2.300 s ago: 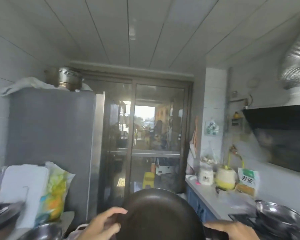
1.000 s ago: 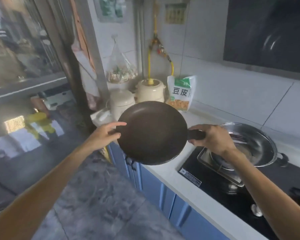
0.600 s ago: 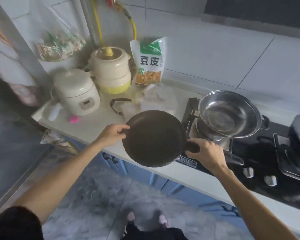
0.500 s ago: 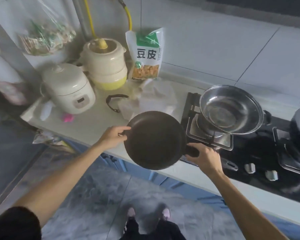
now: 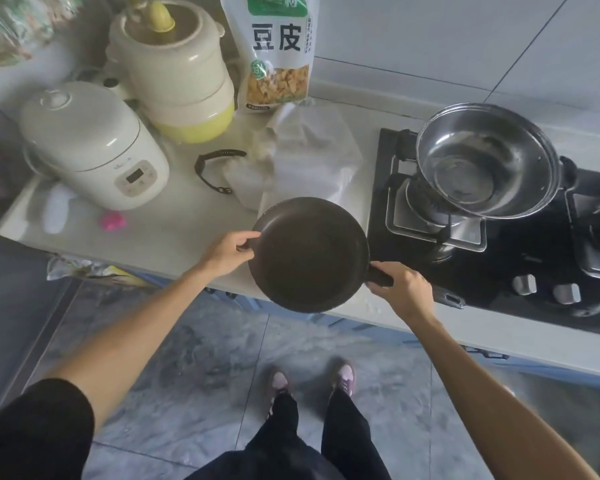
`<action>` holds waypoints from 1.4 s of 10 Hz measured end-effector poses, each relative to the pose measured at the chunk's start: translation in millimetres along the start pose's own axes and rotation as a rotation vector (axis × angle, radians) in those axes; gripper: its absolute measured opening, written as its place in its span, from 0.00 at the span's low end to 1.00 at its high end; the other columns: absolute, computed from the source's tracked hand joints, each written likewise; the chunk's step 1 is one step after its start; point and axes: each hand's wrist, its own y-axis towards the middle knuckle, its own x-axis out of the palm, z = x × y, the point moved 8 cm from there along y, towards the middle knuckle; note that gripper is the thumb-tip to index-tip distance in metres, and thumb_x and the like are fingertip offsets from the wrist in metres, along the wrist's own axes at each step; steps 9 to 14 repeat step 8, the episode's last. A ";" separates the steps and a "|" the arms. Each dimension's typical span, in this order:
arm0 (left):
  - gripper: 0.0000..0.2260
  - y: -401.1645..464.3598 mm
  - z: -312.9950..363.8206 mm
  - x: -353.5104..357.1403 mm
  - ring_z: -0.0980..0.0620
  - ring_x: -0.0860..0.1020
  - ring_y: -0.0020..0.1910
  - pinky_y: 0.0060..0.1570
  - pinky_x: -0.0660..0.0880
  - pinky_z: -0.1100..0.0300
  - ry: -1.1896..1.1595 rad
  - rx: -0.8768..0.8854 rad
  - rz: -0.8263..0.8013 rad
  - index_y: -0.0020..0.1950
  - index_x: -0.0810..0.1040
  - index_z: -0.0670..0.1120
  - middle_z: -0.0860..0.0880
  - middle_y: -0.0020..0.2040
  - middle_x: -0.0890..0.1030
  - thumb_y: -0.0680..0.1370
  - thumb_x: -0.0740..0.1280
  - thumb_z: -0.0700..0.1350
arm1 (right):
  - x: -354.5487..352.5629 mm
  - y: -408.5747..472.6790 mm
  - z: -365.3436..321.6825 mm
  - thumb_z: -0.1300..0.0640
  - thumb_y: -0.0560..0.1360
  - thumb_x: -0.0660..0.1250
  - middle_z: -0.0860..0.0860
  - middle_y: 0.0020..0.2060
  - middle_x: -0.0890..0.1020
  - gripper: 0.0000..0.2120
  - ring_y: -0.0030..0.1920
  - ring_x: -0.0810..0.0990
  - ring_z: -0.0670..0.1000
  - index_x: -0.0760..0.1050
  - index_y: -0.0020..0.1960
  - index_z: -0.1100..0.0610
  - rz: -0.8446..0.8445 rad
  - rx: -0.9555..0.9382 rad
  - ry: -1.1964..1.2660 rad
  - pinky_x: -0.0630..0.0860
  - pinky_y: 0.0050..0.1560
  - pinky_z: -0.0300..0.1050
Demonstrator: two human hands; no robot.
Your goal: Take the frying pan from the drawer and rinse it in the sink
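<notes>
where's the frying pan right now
In the head view, the frying pan sits centre frame over the counter edge, left of the stove, held by the left hand and right hand.

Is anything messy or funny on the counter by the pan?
A little. A crumpled plastic bag sprawls on the counter above the frying pan, a black strap lies loose beside it, and a pink thing sits near the rice cooker. Nothing looks spilled or broken.

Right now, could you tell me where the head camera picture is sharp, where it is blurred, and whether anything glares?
Head view: the frying pan and both hands, left hand and right hand, are fairly sharp; the shoes and the stove knobs are smeared; the steel pot shows bright reflections; straight counter lines bow from the wide lens.
</notes>
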 end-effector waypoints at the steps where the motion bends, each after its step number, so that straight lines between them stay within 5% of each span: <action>1: 0.20 5.2 -7.4 8.3 0.48 0.75 0.65 0.61 0.70 0.55 0.006 0.022 -0.033 0.67 0.73 0.49 0.47 0.64 0.78 0.76 0.64 0.39 | 7.7 3.7 4.5 0.51 0.70 0.72 0.49 0.54 0.83 0.18 0.50 0.81 0.53 0.78 0.60 0.51 -0.003 0.007 -0.039 0.76 0.48 0.45; 5: 0.18 10.1 -21.7 11.5 0.49 0.79 0.52 0.50 0.71 0.57 0.045 0.167 -0.107 0.69 0.70 0.56 0.53 0.50 0.77 0.78 0.62 0.51 | 15.8 7.2 2.3 0.51 0.71 0.72 0.51 0.56 0.83 0.19 0.52 0.81 0.55 0.77 0.61 0.52 0.033 0.047 -0.118 0.77 0.54 0.52; 6: 0.18 7.5 -28.0 18.0 0.51 0.78 0.55 0.47 0.69 0.60 0.023 0.164 -0.083 0.71 0.66 0.58 0.50 0.52 0.79 0.80 0.59 0.52 | 23.4 6.2 2.5 0.49 0.74 0.68 0.52 0.61 0.79 0.20 0.59 0.78 0.56 0.73 0.64 0.52 -0.006 0.052 -0.206 0.69 0.64 0.54; 7: 0.18 0.8 -23.2 18.3 0.53 0.78 0.38 0.37 0.69 0.61 0.083 0.149 -0.070 0.72 0.64 0.59 0.44 0.47 0.82 0.81 0.55 0.53 | 20.3 9.6 -10.5 0.48 0.76 0.64 0.53 0.71 0.68 0.21 0.70 0.67 0.56 0.69 0.67 0.51 -0.075 0.030 -0.380 0.57 0.72 0.53; 8: 0.19 -6.8 -16.8 17.0 0.46 0.77 0.39 0.38 0.67 0.57 0.167 0.156 -0.046 0.73 0.63 0.58 0.42 0.50 0.81 0.81 0.54 0.51 | 6.1 1.1 -28.4 0.49 0.76 0.63 0.53 0.73 0.64 0.19 0.72 0.63 0.56 0.70 0.66 0.51 -0.036 -0.040 -0.411 0.54 0.73 0.53; 14: 0.19 -6.8 -16.8 17.0 0.46 0.77 0.39 0.38 0.67 0.57 0.167 0.156 -0.046 0.73 0.63 0.58 0.42 0.50 0.81 0.81 0.54 0.51 | 6.1 1.1 -28.4 0.49 0.76 0.63 0.53 0.73 0.64 0.19 0.72 0.63 0.56 0.70 0.66 0.51 -0.036 -0.040 -0.411 0.54 0.73 0.53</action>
